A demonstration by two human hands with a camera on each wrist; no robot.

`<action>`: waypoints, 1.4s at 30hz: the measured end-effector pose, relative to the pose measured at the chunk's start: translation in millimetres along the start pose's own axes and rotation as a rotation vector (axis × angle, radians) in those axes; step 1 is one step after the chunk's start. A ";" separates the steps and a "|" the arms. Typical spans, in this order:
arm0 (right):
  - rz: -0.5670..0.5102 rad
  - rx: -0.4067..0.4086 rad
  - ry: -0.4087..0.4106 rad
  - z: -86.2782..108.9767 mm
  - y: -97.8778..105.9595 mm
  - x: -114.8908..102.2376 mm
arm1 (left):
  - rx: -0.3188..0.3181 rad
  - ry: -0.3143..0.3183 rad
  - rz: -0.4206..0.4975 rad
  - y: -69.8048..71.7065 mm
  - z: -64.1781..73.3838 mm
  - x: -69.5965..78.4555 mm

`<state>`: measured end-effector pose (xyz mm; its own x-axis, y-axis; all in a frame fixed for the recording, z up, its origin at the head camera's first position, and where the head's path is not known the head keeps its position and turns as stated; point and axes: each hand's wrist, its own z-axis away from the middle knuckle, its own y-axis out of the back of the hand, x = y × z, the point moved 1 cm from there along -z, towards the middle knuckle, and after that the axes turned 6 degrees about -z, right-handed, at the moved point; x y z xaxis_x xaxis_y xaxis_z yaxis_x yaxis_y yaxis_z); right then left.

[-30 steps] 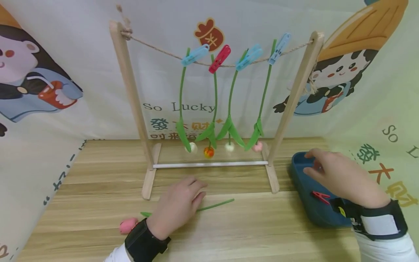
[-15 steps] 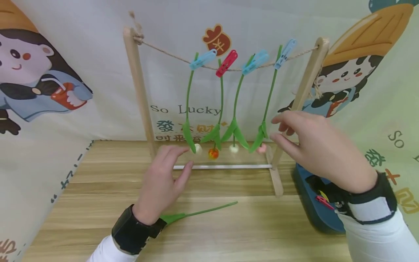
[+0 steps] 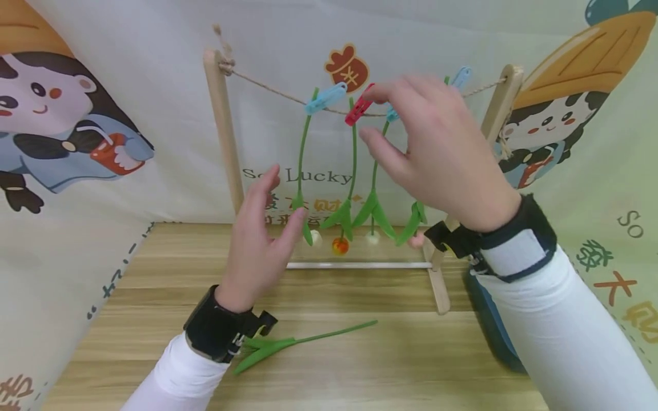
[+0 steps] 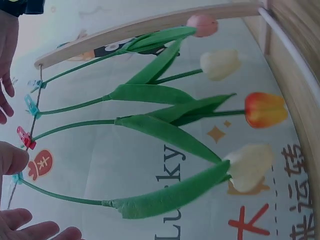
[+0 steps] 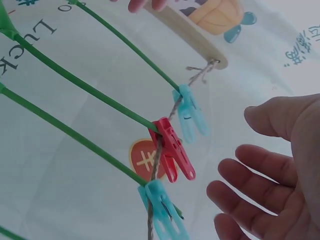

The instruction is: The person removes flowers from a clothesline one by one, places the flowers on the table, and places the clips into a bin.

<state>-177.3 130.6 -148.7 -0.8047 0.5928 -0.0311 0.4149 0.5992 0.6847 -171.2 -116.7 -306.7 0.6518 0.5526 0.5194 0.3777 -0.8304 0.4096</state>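
Observation:
Artificial tulips hang head-down from a twine line, each clipped by a clothespin. Their heads are white, orange, white and pink. My right hand is raised at the line, thumb and fingers spread beside the red clothespin, holding nothing. In the right wrist view, blue clothespins sit on either side of the red one. My left hand is lifted before the rack's left post, fingers spread, near the leftmost stem. Below it on the table lies a loose tulip, its head hidden behind the wrist.
The wooden rack stands at the back of the table, with a white bar low across it. A blue bin is at the right, partly covered by my sleeve. Printed cloth hangs behind and at the sides.
My right hand has risen from the blue bin, leftward to the clothespins on the line. My left hand has lifted off the loose tulip and up toward the hanging stems.

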 end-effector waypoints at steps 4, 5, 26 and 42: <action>0.037 -0.037 -0.049 -18.9 -7.3 5.4 | -0.028 0.057 0.073 -6.8 -15.5 -3.3; 0.044 -0.058 -0.075 -22.9 -9.0 5.9 | -0.036 0.066 0.096 -8.7 -18.6 -4.5; 0.005 -0.172 -0.234 -49.3 -34.2 12.2 | -0.012 0.193 0.246 -22.8 -31.9 -14.0; -0.001 0.092 -0.049 -38.4 -30.7 14.0 | 0.010 0.172 0.233 -16.6 -26.0 -12.8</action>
<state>-217.6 99.9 -142.2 -0.7842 0.6167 -0.0687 0.4536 0.6452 0.6147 -202.9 -108.1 -300.7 0.6014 0.3497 0.7184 0.2378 -0.9367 0.2569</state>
